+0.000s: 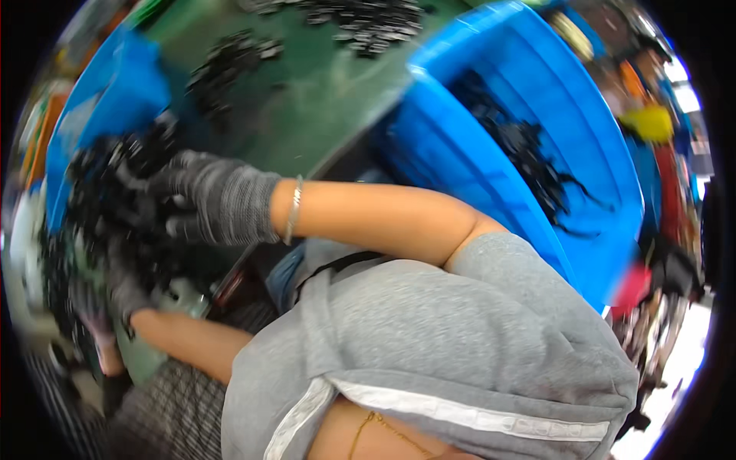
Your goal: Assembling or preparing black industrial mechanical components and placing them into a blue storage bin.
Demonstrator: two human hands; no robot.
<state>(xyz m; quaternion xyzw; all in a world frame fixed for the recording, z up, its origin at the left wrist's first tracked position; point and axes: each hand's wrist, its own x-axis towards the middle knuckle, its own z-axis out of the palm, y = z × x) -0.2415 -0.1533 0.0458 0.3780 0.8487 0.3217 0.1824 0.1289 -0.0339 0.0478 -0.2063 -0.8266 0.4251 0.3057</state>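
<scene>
My right hand (222, 198), in a dark grey knit glove, reaches over a heap of small shiny black parts (96, 180) at the left. Its thumb and fingers are spread apart at the heap's edge, and I see nothing gripped between them. Lower down, my left hand (126, 276) in a similar glove is against the near side of the heap. Its fingers are smeared by motion and partly lost among the dark pieces. The heap lies at the mouth of a blue plastic bin (111, 84). Motion blur hides the parts' exact shape.
Another person's hand (93, 310) is beside the heap at the lower left. More black parts (372, 27) lie spread on the green tabletop (307, 100). A large blue bin (571, 100) stands on the right with black strips (529, 153) inside.
</scene>
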